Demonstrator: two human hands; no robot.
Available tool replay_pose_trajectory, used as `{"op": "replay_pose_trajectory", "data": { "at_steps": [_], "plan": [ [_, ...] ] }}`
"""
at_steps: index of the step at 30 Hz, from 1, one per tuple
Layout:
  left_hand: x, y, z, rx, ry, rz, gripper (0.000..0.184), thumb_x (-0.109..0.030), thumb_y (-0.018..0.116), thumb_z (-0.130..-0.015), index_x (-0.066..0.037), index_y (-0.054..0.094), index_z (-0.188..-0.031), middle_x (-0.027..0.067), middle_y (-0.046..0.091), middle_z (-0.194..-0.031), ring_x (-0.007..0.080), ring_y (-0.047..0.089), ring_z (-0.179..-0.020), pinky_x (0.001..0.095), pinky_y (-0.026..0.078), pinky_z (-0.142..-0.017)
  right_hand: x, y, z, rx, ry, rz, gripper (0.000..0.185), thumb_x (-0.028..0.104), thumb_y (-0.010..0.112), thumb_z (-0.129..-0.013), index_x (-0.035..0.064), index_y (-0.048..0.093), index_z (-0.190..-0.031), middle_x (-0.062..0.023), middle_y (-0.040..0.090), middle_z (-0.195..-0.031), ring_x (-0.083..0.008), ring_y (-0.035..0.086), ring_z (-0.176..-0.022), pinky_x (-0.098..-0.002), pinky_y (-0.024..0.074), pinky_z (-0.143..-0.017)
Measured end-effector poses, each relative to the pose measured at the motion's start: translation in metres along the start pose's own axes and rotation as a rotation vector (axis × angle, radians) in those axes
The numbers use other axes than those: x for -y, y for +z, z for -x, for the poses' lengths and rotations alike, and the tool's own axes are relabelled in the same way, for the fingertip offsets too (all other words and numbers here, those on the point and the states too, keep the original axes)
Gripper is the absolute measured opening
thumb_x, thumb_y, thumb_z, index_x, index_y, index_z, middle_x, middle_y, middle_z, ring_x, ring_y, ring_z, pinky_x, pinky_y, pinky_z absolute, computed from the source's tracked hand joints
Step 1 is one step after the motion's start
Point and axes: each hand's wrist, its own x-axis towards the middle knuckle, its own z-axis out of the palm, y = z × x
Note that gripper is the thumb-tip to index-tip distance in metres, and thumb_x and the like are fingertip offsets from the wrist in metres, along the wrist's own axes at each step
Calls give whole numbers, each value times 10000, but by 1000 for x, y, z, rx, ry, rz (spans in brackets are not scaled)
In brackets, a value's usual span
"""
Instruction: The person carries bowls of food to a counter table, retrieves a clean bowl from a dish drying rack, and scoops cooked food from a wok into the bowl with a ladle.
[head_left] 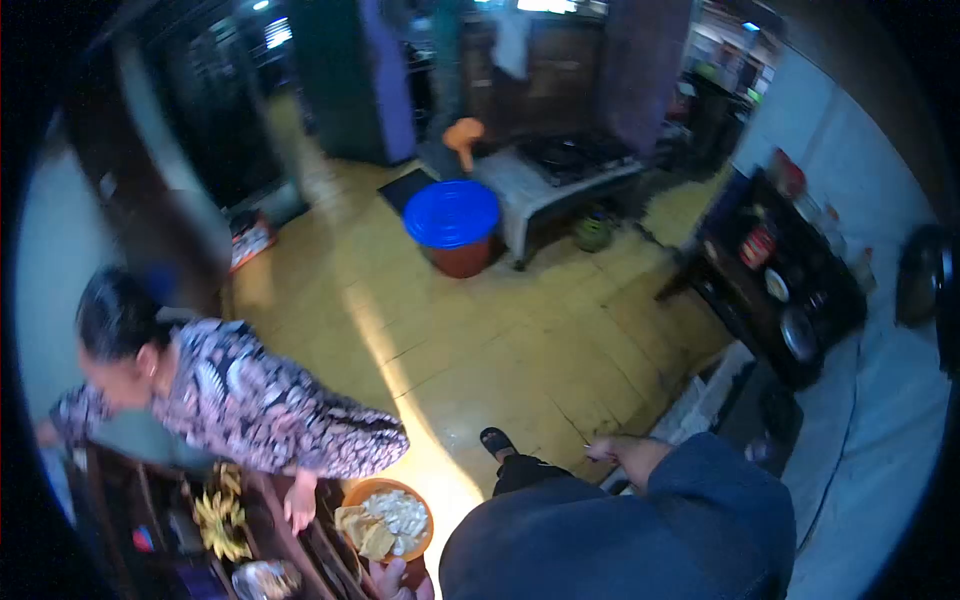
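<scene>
At the bottom edge, my left hand (395,580) grips the near rim of an orange bowl (430,530), its thumb by the edge. White chunky pieces (398,515) fill one side of the bowl, and flat pale yellow pieces (365,532) lie on the other. My right hand (603,450) hangs low in front of my dark blue shirt, above the floor, with its fingers curled. It is small and blurred, so anything in it cannot be made out.
A person in a patterned top (270,400) leans over a dark wooden shelf (285,510) holding bananas (222,520), one hand near the bowl. Ahead stand a blue-lidded bucket (452,215), a low stove bench (520,205) and a green gas cylinder (593,233). A dark table (735,235) stands right.
</scene>
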Motion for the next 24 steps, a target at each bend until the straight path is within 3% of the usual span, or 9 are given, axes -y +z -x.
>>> {"op": "replay_pose_trajectory", "data": {
  "at_steps": [4, 6, 11, 14, 17, 18, 20, 22, 24],
  "plan": [
    [19, 65, -53, 159, -4, -112, 687, -51, 589, -802, -14, 326, -1436, 231, 461, -1392, 351, 483, -1276, 536, 371, -1106, 0, -49, -34, -11, -104, -199, 279, 301, 530, -841, 64, 669, -794, -156, 625, -657, -282, 580, -500, -442, 423, -404],
    [27, 96, -76, 233, 13, -171, 682, -53, 586, -804, -14, 329, -1435, 234, 461, -1391, 352, 485, -1274, 537, 371, -1106, 0, -77, -57, -110, -40, -228, 285, 288, 563, -841, 24, 673, -829, -152, 653, -738, -272, 607, -576, -426, 495, -486],
    [48, 152, -112, 440, 162, -365, 670, -59, 578, -810, -13, 335, -1432, 240, 462, -1391, 354, 488, -1270, 541, 372, -1104, -11, -149, -19, -217, -136, -356, 297, 302, 568, -848, 27, 679, -856, -147, 650, -760, -269, 619, -607, -428, 497, -488],
    [57, 162, -118, 592, 438, -568, 662, -63, 574, -813, -13, 338, -1430, 244, 463, -1390, 355, 490, -1268, 542, 372, -1103, -48, -149, -46, -252, -268, -328, 311, 320, 573, -849, 28, 680, -856, -145, 648, -753, -259, 618, -606, -420, 496, -489],
    [55, 134, -126, 705, 605, -606, 655, -67, 569, -816, -12, 342, -1428, 248, 464, -1390, 357, 492, -1266, 544, 373, -1102, -62, -90, -66, -235, -56, -420, 259, 298, 564, -845, 54, 646, -815, -120, 598, -646, -245, 526, -427, -424, 422, -379],
    [47, 135, -126, 616, 245, -411, 684, -54, 609, -785, 0, 357, -1419, 224, 490, -1373, 348, 511, -1253, 518, 386, -1099, -62, -78, -75, -157, 38, -314, 225, 284, 547, -855, 80, 628, -807, -105, 567, -596, -239, 476, -345, -431, 381, -325],
    [33, 137, -126, 130, -349, 285, 743, -28, 690, -724, 24, 389, -1401, 176, 542, -1337, 329, 548, -1227, 467, 412, -1094, -61, -65, -45, 9, 27, -234, 275, 324, 491, -918, 112, 626, -804, -92, 553, -616, -214, 506, -405, -420, 415, -374],
    [35, 116, -85, 55, -352, 310, 820, -9, 735, -697, 3, 355, -1424, 169, 529, -1355, 325, 529, -1255, 474, 398, -1101, -52, -59, -28, 126, -27, -92, 306, 344, 464, -950, 129, 624, -803, -85, 545, -626, -201, 521, -435, -415, 431, -398],
    [31, 80, -71, 1, -378, 334, 864, 17, 745, -688, -17, 321, -1440, 157, 514, -1374, 306, 515, -1277, 463, 401, -1101, -42, -28, -26, 72, 131, -240, 295, 345, 491, -933, 115, 648, -835, -86, 575, -665, -192, 542, -490, -408, 443, -424]
  ]
}}
